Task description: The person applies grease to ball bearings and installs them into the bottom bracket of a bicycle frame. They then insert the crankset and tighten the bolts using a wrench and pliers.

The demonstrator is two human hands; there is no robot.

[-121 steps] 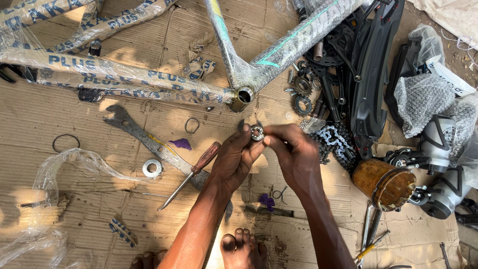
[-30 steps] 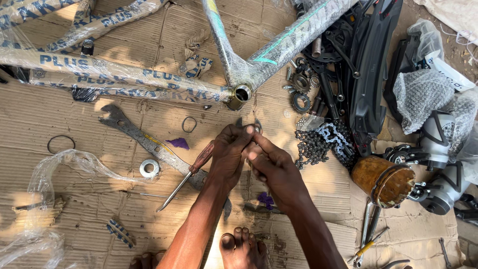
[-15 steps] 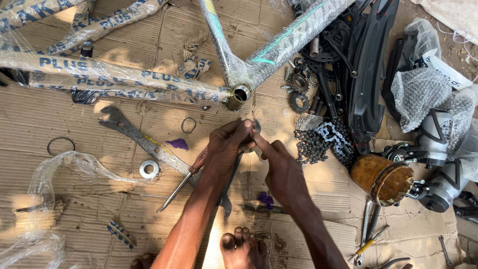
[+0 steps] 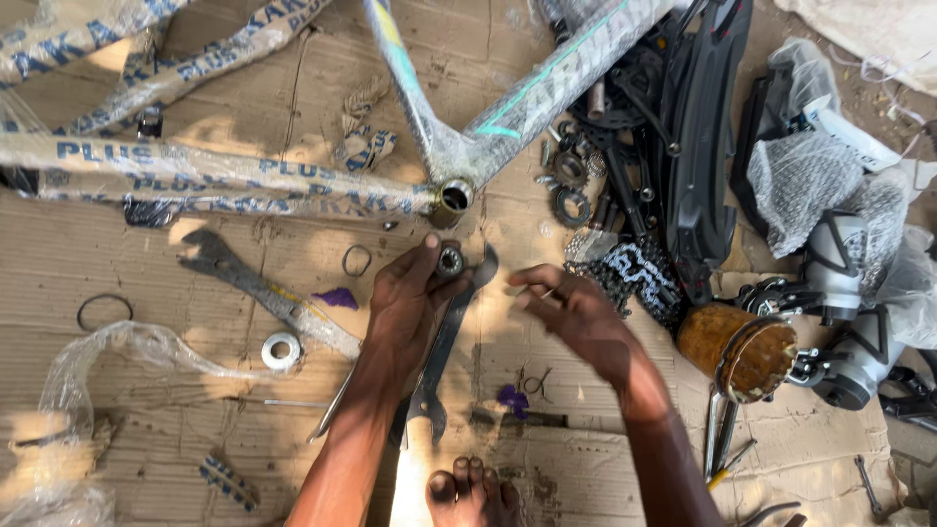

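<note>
Presently: left hand (image 4: 410, 312) fingers pinch round bearing cup (image 4: 450, 261) and flat spanner (image 4: 444, 351), just below frame shell (image 4: 454, 197); right hand (image 4: 576, 312) loosely curled, empty, beside.

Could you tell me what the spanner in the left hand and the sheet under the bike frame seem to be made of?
The spanner in the left hand looks like bare steel: dull grey, flat, with a faint sheen and darkened patches. The sheet under the bike frame looks like corrugated cardboard: matt brown, with fine parallel ribs, creases and torn edges.
</note>
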